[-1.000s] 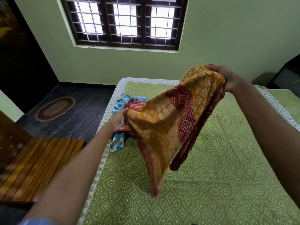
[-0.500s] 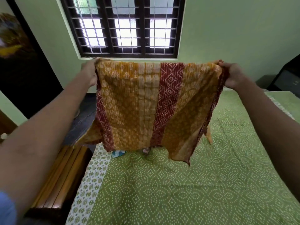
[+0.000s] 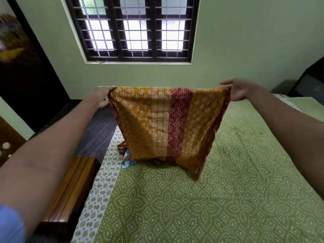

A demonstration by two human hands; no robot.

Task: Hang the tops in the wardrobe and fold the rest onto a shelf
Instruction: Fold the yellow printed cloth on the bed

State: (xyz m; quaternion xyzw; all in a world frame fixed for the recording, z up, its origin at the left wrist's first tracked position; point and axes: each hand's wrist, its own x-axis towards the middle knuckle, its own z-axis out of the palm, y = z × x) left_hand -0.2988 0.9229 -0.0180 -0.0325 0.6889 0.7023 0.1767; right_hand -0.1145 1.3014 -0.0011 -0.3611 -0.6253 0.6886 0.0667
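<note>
A mustard-yellow and red printed garment (image 3: 166, 123) hangs stretched out flat in front of me above the bed (image 3: 192, 207). My left hand (image 3: 102, 97) grips its top left corner. My right hand (image 3: 240, 92) pinches its top right corner, with the other fingers spread. The hem hangs just above the bedspread. Behind the garment, a small pile of other clothes (image 3: 127, 155) in blue, white and red peeks out at the bed's left edge, mostly hidden.
The bed carries a green dotted spread with a white patterned border (image 3: 98, 195). A wooden slatted bench (image 3: 70, 188) stands left of the bed on a dark floor. A barred window (image 3: 135, 28) sits in the green wall ahead. A dark object (image 3: 310, 81) stands at far right.
My left hand rose from the pile and spread the garment wide by its top edge. Since then both hands have lowered it a little toward the bed.
</note>
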